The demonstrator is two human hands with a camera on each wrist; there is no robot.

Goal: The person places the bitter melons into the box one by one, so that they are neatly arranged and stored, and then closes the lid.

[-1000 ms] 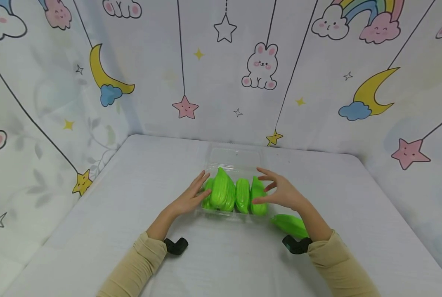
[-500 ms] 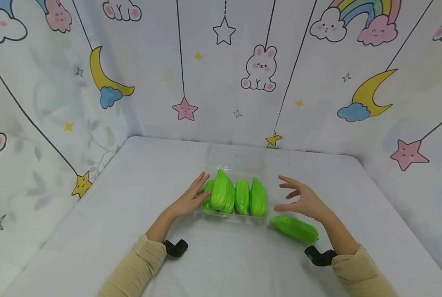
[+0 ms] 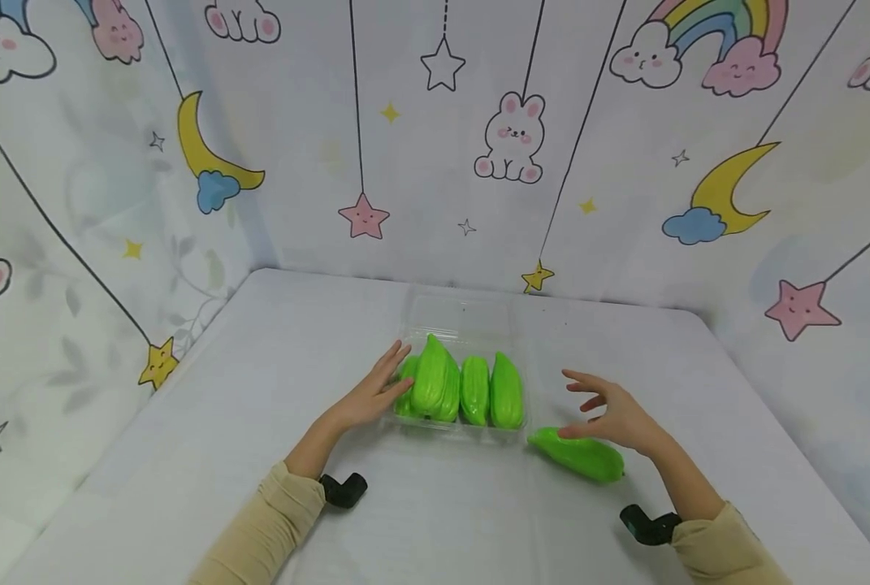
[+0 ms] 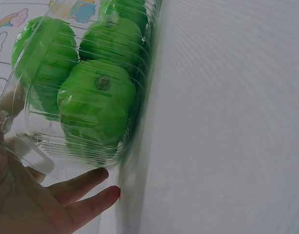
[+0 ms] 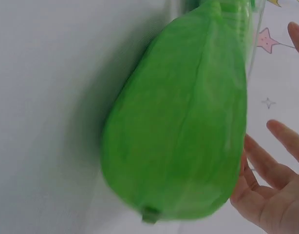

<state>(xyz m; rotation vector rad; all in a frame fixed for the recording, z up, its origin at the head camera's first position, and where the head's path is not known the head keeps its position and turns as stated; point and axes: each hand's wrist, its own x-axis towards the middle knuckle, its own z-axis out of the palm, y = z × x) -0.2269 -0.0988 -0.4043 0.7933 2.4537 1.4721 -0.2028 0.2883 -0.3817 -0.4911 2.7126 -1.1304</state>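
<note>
A clear plastic box [image 3: 458, 432] holds several glossy green gourd-like vegetables [image 3: 476, 390], one lying on top of others on the left. At its left end is my left hand [image 3: 367, 394], fingers extended beside the wall; in the left wrist view the hand [image 4: 47, 195] lies along the box's clear edge. One loose green gourd-like vegetable [image 3: 581, 457] lies on the table to the right of the box. Over its far side hovers my right hand [image 3: 617, 418], fingers spread and slightly bent. The right wrist view has the loose vegetable [image 5: 178, 126] large, with the spread fingers [image 5: 266, 163] beside it.
The box's transparent lid [image 3: 458, 313] stands folded back behind it. White cloth covers the table [image 3: 435, 520], and a patterned curtain [image 3: 420, 162] rises behind. Each wrist carries a black camera mount [image 3: 343, 491].
My right hand has moved from above the box's right end rightward and toward me, to the loose vegetable. The left hand has stayed at the box's left end.
</note>
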